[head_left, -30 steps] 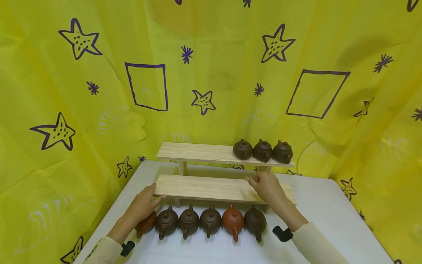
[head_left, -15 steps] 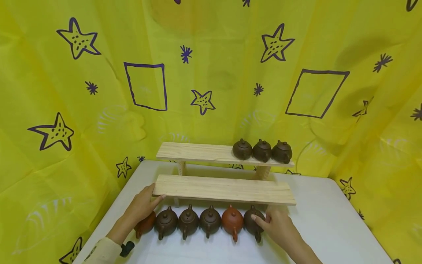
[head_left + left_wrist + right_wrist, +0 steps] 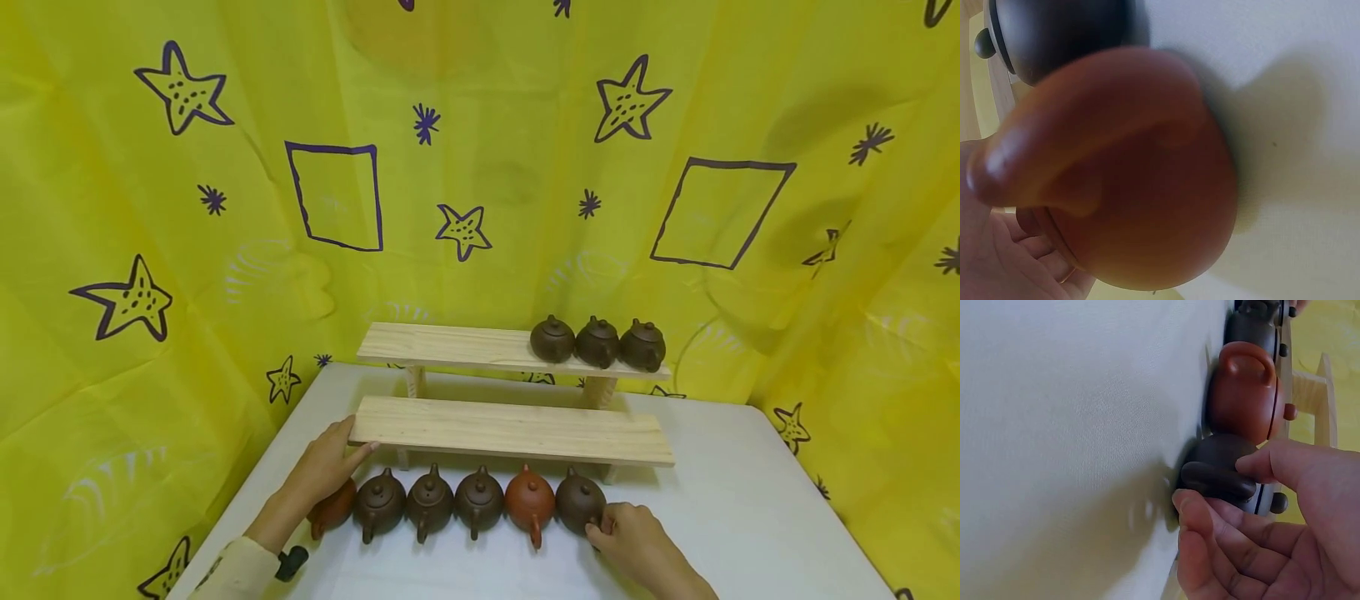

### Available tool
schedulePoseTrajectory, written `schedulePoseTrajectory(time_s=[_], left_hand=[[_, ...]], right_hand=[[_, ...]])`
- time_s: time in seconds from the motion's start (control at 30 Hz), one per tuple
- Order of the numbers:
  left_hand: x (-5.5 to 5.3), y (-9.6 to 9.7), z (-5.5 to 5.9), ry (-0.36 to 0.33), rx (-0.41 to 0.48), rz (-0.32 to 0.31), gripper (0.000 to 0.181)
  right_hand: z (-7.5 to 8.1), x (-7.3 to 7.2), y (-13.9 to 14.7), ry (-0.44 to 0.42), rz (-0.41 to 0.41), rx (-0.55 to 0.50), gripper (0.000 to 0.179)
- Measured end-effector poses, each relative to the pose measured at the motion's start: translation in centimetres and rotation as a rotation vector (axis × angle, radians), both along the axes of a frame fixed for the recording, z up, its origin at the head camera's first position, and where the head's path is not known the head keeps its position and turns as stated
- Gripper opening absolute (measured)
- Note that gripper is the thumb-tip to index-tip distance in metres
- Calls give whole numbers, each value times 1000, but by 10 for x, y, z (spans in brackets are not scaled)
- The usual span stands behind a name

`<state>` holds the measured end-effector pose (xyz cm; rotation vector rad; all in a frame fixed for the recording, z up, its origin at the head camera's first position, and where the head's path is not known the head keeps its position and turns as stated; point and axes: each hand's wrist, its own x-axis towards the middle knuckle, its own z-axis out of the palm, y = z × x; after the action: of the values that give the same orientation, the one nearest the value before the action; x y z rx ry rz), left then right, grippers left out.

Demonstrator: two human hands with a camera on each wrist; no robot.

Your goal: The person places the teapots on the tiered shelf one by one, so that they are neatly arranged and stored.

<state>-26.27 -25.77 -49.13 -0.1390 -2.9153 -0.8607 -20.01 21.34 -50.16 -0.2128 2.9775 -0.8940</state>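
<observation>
A row of teapots stands in front of a two-tier wooden stand. My right hand [image 3: 637, 537] pinches the handle of the dark brown teapot [image 3: 580, 502] at the row's right end; in the right wrist view the thumb lies on one side of that handle and the forefinger on the other. The teapot stands on the table. My left hand [image 3: 318, 467] rests against the left end of the lower shelf [image 3: 510, 429], its thumb along the front edge. Below that hand is a reddish-brown teapot [image 3: 1147, 206], partly hidden in the head view.
Three dark teapots [image 3: 597, 342] stand at the right of the upper shelf [image 3: 442, 343]. An orange-red teapot [image 3: 530, 500] and several brown ones [image 3: 430, 504] fill the row. White cloth covers the table [image 3: 735, 483]; a yellow patterned curtain [image 3: 510, 167] hangs behind.
My right hand has come down from above the lower shelf to the right-end dark teapot, then nearer to me onto its handle. My left hand has stayed in place.
</observation>
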Motion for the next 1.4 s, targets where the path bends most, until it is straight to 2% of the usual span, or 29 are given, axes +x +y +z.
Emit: schedulePoseTrajectory(time_s=[0.2, 0.5, 0.73, 0.97, 1.4], left_hand=[[1, 2, 1, -14, -1, 7, 85], [1, 2, 2, -25, 3, 14, 86], [-1, 1, 1, -24, 2, 14, 88], [-3, 1, -2, -23, 0, 7, 86], [-2, 1, -1, -34, 3, 7, 86]], right_hand=[[-10, 1, -2, 53, 15, 10, 47], [-18, 9, -10, 172, 3, 71, 40], [-19, 11, -13, 157, -15, 72, 33], [-22, 10, -13, 163, -22, 17, 43], [-23, 14, -10, 126, -42, -16, 46]])
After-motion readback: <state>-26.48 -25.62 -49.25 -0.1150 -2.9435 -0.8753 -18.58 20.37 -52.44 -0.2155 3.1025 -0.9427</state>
